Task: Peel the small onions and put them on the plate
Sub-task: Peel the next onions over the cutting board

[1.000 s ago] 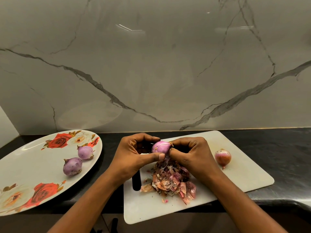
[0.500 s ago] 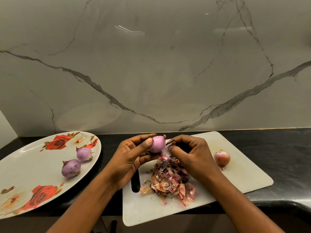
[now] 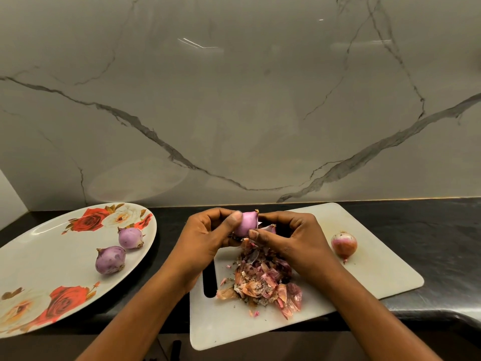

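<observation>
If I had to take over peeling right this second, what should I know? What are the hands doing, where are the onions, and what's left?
Left hand: grips the held onion above the cutting board.
Right hand: pinches a skin flap at that onion's side.
Done: the far peeled onion and the near peeled onion lie on the plate.
Left: finish peeling the held onion and plate it, then do the unpeeled onion on the board's right side.
The peel pile sits on the board below the hands.
</observation>
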Demonstrator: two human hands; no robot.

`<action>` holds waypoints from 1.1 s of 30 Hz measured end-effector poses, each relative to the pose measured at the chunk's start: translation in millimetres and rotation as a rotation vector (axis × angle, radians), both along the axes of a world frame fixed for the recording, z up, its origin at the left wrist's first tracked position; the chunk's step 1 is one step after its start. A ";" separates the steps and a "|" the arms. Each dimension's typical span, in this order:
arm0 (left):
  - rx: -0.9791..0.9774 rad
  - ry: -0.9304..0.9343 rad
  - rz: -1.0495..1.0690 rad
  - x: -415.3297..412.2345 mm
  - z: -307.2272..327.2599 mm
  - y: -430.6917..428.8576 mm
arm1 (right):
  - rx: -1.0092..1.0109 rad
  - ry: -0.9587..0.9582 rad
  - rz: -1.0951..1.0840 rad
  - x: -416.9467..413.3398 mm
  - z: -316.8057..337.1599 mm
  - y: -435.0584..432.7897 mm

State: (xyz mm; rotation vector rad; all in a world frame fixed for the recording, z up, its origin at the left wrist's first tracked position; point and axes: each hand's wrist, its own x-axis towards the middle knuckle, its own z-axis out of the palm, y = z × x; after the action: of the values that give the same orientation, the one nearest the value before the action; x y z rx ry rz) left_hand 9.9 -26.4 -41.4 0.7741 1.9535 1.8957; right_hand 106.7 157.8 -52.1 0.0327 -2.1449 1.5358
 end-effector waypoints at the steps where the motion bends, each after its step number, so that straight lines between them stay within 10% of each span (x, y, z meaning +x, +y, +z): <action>1: -0.020 0.027 -0.010 1.3 1.4 -0.7 | 0.010 0.003 -0.006 0.3 0.1 -0.4; 19: 0.004 -0.030 -0.080 4.9 -0.6 -3.6 | 0.049 -0.002 -0.051 -3.4 -5.2 2.0; 33: 0.222 -0.496 -0.181 -2.3 -2.8 -6.0 | -0.035 0.014 -0.133 -4.9 -5.3 3.5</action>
State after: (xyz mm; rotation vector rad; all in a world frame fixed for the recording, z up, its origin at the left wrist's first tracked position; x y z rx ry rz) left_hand 7.6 -32.4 -44.2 0.4542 1.3496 1.9775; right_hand 101.9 161.3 -57.4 -0.1084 -2.0654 1.4917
